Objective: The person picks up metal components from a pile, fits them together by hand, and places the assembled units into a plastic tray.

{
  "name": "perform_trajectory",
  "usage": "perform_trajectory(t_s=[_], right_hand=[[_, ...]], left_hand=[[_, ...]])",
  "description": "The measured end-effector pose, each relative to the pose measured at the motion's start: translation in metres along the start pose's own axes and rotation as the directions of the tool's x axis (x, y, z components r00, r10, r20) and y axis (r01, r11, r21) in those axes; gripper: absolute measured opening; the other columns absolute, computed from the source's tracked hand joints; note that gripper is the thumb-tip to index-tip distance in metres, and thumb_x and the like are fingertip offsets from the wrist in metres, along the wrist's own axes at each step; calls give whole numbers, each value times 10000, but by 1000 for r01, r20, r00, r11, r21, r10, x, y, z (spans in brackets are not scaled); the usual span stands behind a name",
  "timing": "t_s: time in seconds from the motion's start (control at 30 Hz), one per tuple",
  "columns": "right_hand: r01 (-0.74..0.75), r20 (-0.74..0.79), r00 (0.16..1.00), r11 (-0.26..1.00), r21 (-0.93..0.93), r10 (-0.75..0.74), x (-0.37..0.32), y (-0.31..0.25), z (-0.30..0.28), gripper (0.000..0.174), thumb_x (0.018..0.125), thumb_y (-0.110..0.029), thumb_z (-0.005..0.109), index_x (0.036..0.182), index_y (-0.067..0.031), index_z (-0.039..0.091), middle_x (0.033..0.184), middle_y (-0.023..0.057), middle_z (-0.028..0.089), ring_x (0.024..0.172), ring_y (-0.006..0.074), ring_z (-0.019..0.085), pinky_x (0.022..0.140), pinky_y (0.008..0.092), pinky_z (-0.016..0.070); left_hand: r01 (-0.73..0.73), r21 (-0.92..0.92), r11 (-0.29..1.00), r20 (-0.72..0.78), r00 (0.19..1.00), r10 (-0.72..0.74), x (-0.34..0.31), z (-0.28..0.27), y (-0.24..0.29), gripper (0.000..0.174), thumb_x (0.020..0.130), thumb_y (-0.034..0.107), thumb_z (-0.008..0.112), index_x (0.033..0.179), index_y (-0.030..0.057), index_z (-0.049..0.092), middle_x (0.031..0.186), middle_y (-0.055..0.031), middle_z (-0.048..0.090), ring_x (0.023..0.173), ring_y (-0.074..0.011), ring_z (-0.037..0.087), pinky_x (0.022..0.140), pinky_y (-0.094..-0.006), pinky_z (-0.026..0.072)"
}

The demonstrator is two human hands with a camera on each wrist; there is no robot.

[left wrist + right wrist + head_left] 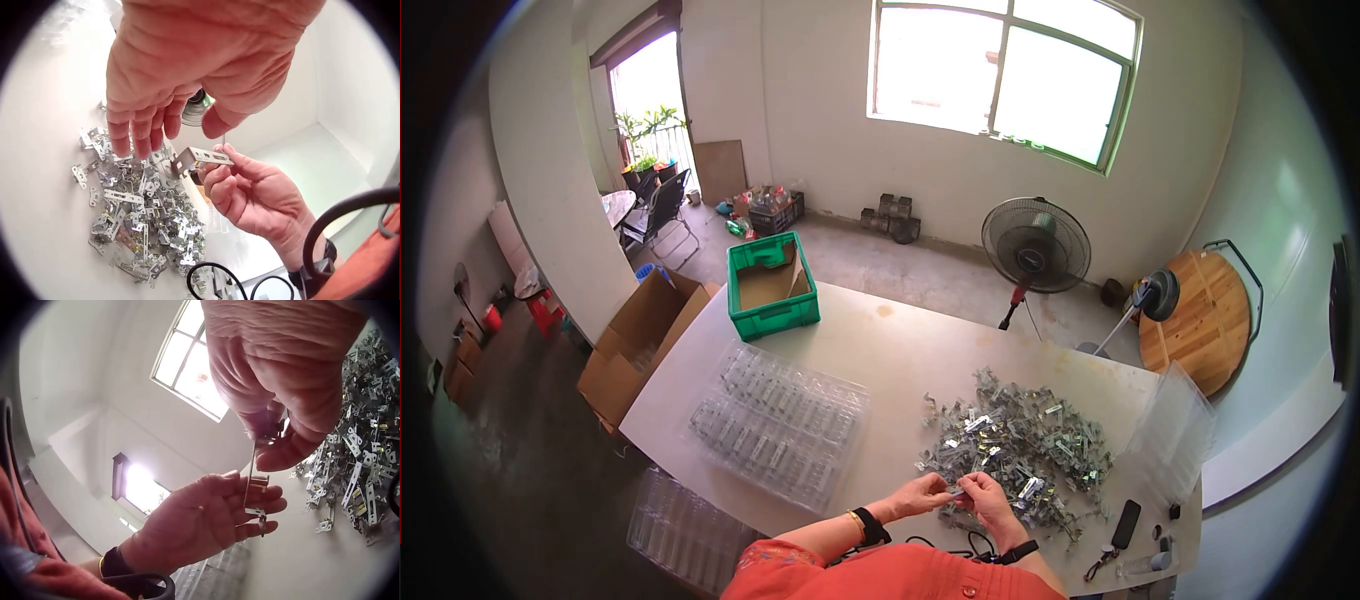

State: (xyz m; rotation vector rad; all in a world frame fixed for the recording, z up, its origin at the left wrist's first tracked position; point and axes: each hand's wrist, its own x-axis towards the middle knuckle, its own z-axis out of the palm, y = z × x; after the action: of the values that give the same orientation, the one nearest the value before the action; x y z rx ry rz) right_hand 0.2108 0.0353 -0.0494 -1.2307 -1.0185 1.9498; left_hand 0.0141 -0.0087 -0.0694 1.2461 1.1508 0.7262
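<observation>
My right hand [256,194] pinches a slotted metal bracket [209,156] between thumb and fingers, its bent end pointing at my left hand. In the right wrist view the bracket's strip shows edge-on, its lower end [255,512] overlapping the fingers of my left hand [206,515]. That hand's palm is turned up and its fingers are loosely extended. Both hands come together in the head view, at the near side of a heaped pile of metal brackets [1010,440] on the white table [890,350].
Left on the table lie stacked clear plastic trays [780,420], with a green crate [775,320] behind. More clear trays [1170,435] stand at the right edge, near a black phone [1127,522]. A cardboard box [635,340] sits beyond the left edge; a fan [1037,245] stands behind.
</observation>
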Motion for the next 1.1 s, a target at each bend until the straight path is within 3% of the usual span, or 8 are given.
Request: perform_trajectory(t_s=[0.1,0.3,0.37,0.5,0.57,0.67,0.83,1.1], right_hand=[[-7,25,1000,1000,-1,7,-6,-3,-8,125,947,-140,603,1004,-31,578,866,38,614,714,144,635,624,275,562],[-41,55,997,997,-63,45,-15,-4,-33,145,959,-202,597,1013,-66,595,885,16,627,746,115,623,653,280,539],[57,-2,998,977,-206,-59,-10,4,-46,158,957,-241,602,1016,-95,611,888,-19,628,786,78,593,660,254,498],[92,-31,994,971,-221,-102,-14,-1,-69,174,941,-260,622,1004,-98,622,858,-34,615,784,67,564,648,232,462],[97,35,995,987,-125,-93,-10,2,-83,150,936,-213,622,953,-66,602,813,7,621,683,86,576,573,237,459],[97,36,995,976,-196,-91,-18,-12,-85,133,934,-188,612,919,-57,593,704,11,598,557,90,543,488,242,425],[262,103,965,924,-279,-242,-19,-13,-80,137,941,-182,593,925,-47,603,643,-15,555,497,66,496,448,233,386],[216,64,976,905,-366,-207,-38,-21,-70,130,948,-172,587,952,-44,610,680,-36,553,584,45,512,518,215,404]], left_hand=[[-105,224,969,26,994,102,1,21,12,469,925,370,634,1190,-4,534,1037,-125,642,964,-173,617,820,-306,507],[-164,328,930,-2,985,175,11,52,9,255,965,273,561,1025,27,537,837,-81,628,762,-191,612,701,-339,505],[-163,379,911,-17,983,184,12,61,8,221,970,250,541,996,31,534,807,-67,618,728,-184,602,675,-334,500],[8,163,987,-126,992,12,18,78,4,235,957,244,508,974,11,534,762,-104,617,683,-215,613,633,-354,503],[108,-64,992,-165,979,-118,22,81,7,235,951,245,509,949,12,540,758,-76,617,630,-170,601,572,-310,509],[158,-232,960,-220,953,-211,27,81,7,239,949,274,541,968,37,566,770,-35,605,638,-122,581,562,-268,507],[59,-411,910,-235,957,-168,29,76,13,346,950,404,568,888,63,585,659,-26,570,505,-115,540,457,-252,449],[133,-579,804,-154,951,-268,28,74,39,317,969,350,571,923,39,611,644,10,509,446,-78,398,435,-255,366]])
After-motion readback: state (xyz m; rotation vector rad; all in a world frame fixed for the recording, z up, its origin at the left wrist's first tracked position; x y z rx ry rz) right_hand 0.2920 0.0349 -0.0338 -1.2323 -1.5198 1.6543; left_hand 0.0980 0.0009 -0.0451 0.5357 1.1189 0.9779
